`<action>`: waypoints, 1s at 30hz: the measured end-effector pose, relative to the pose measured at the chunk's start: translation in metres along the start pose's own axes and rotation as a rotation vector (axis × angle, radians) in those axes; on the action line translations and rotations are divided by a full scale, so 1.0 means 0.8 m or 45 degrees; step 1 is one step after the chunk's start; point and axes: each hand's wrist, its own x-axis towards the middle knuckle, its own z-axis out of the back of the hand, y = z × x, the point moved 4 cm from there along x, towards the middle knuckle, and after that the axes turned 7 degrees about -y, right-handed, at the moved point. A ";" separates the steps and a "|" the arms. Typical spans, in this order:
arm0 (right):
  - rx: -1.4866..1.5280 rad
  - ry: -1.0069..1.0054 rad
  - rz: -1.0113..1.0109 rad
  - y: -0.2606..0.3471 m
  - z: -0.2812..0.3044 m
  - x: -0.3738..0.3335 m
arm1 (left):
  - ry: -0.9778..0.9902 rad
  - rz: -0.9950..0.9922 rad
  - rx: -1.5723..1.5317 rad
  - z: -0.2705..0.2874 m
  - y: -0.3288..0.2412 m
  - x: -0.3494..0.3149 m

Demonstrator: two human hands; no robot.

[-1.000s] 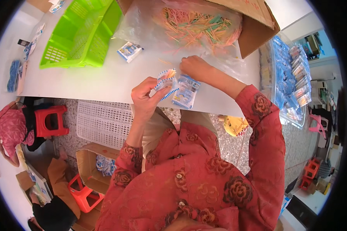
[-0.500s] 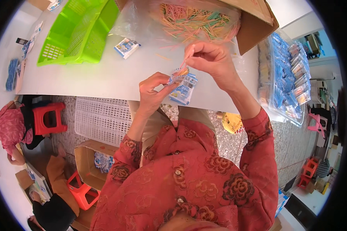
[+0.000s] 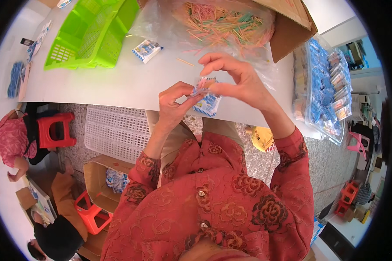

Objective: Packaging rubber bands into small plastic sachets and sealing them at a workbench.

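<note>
Between the thumb and fingers of my left hand point(image 3: 173, 102) is a small blue-and-white plastic packet point(image 3: 208, 106), held near the table's front edge. Something pink and yellowish shows at the packet's upper end; I cannot make out exactly what. My right hand point(image 3: 244, 85) is open with its fingers raised apart, its thumb at the packet's upper end. Beyond it lies a heap of thin pink, yellow and green sticks point(image 3: 224, 27) on clear plastic sheeting point(image 3: 154, 24). One loose stick point(image 3: 185, 61) and another blue-and-white packet point(image 3: 147, 51) lie on the white table point(image 3: 117, 89).
A green basket point(image 3: 101, 41) stands at the far left, a cardboard box point(image 3: 294, 28) at the far right. Rows of packets fill a clear tray point(image 3: 311, 100) on the right. Below are a white crate point(image 3: 117, 130), a carton point(image 3: 96, 174) and red stools point(image 3: 57, 129). Other people are at left.
My right hand's fingers have gone from a pinch on a thin pink stick above the packet to spread apart. My left hand still holds the packet in nearly the same place.
</note>
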 end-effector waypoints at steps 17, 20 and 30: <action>-1.900 0.363 0.314 -0.188 -0.011 0.084 | -0.209 0.178 0.030 0.059 0.000 -0.027; -1.868 0.355 0.340 -0.200 -0.012 0.100 | -0.223 0.169 0.016 0.062 0.002 -0.024; -1.467 0.193 0.227 -0.191 -0.036 0.112 | -0.187 0.058 -0.012 0.061 0.005 -0.021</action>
